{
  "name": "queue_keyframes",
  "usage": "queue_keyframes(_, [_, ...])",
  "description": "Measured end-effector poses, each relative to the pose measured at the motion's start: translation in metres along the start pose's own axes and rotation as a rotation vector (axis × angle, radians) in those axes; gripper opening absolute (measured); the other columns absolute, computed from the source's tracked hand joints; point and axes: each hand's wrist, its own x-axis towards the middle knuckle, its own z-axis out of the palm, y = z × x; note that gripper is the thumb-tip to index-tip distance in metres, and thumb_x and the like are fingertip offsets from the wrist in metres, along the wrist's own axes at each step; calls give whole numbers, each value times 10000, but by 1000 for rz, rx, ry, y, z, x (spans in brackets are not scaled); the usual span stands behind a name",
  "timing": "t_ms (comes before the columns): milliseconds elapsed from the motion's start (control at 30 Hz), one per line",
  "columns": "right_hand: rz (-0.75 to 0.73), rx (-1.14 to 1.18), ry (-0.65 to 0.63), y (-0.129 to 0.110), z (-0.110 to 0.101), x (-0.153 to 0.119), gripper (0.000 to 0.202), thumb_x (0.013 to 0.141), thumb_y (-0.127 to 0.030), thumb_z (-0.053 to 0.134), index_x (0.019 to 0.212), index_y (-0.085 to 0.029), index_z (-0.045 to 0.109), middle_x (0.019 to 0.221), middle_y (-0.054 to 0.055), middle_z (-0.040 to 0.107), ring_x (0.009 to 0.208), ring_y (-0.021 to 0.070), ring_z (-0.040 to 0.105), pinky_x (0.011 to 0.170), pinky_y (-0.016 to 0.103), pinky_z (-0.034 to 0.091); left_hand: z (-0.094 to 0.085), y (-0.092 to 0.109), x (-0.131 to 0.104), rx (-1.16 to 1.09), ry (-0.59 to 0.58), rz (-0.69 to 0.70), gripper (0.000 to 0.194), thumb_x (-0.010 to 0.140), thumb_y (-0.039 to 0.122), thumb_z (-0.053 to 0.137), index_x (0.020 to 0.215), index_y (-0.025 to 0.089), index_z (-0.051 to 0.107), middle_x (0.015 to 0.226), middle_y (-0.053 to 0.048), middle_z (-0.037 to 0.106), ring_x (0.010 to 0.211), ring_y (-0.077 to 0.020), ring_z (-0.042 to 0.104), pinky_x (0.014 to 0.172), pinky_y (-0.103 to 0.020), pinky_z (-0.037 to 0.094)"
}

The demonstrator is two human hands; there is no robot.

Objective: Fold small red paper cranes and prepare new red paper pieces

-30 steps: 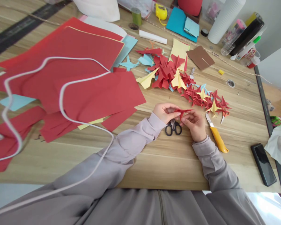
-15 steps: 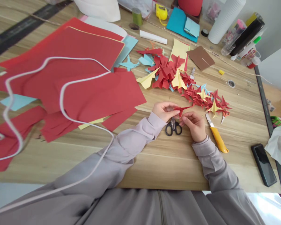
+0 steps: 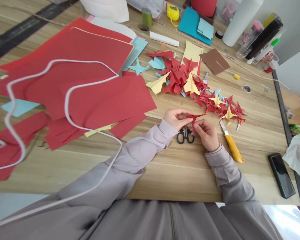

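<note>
A small piece of folded red paper [image 3: 195, 117] is held between my two hands above the table. My left hand [image 3: 176, 118] pinches its left end between thumb and fingers. The fingers of my right hand [image 3: 206, 132] close on its lower point from the right. Black-handled scissors [image 3: 185, 135] lie just beneath the hands, their blades partly hidden. Beyond the hands spreads a heap of folded red paper shapes [image 3: 176, 78], with a few yellow and blue ones mixed in. A yellow utility knife [image 3: 232, 143] rests to the right of my right hand.
Red paper sheets [image 3: 97, 96] cover the left side, crossed by a white cable [image 3: 67, 100]. A black phone [image 3: 281, 176] lies near the right edge. At the back are a yellow tape measure [image 3: 173, 13], a brown paper piece [image 3: 214, 61] and a white cylinder [image 3: 242, 21].
My right hand has moved slightly up and left, its fingertips now pressed together on the paper's lower point. The left hand stays nearly still; the whole view has shifted a little.
</note>
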Motion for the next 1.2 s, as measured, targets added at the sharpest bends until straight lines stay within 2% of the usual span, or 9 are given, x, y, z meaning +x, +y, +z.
queue_keyframes(233, [23, 11, 40, -2, 5, 0, 241, 711, -395, 683, 729, -178, 579, 613, -6, 639, 505, 94, 574, 503, 228, 480, -1, -5, 3, -14, -27, 39, 392, 439, 295, 795, 694, 124, 552, 661, -28, 664, 577, -147, 629, 537, -274, 530])
queue_keyframes(400, [17, 32, 79, -1, 5, 0, 248, 698, -401, 691, 717, -182, 577, 625, -2, 654, 497, 103, 582, 501, 244, 492, -2, -8, 4, 1, -75, 70, 376, 470, 304, 786, 667, 135, 513, 626, 2, 629, 534, -127, 608, 501, -252, 508])
queue_keyframes(533, [2, 50, 115, -1, 3, 0, 231, 714, -391, 679, 714, -184, 577, 603, -11, 649, 482, 105, 584, 492, 247, 494, -3, -6, 2, 3, -103, 73, 373, 495, 304, 779, 664, 142, 489, 606, 8, 614, 535, -141, 617, 532, -276, 515])
queue_keyframes(700, [-2, 114, 164, 2, 0, 0, 205, 741, -370, 658, 730, -181, 578, 628, -12, 657, 493, 105, 588, 501, 247, 493, -1, 2, -4, 50, -106, 50, 357, 533, 233, 753, 788, 134, 525, 692, -12, 637, 629, -129, 626, 577, -246, 516])
queue_keyframes(900, [25, 165, 196, 7, -3, 1, 216, 762, -389, 630, 746, -187, 556, 638, -10, 646, 508, 106, 568, 507, 252, 485, 1, 3, -7, 35, -227, -10, 522, 537, 203, 737, 997, 128, 503, 701, -9, 644, 613, -139, 623, 564, -267, 529])
queue_keyframes(1100, [-60, 104, 238, 6, 1, -2, 242, 789, -428, 590, 777, -204, 501, 666, -13, 619, 540, 107, 563, 539, 259, 483, -1, 4, -4, -32, -155, -24, 554, 527, 226, 754, 1002, 129, 487, 679, -1, 634, 575, -145, 626, 533, -272, 530])
queue_keyframes(1200, [-107, 12, 163, 5, 6, -6, 230, 753, -390, 646, 800, -208, 514, 706, -3, 610, 616, 126, 592, 606, 280, 505, -1, 2, -1, -46, -117, -27, 544, 508, 251, 769, 965, 123, 503, 670, -4, 635, 573, -153, 632, 530, -273, 531])
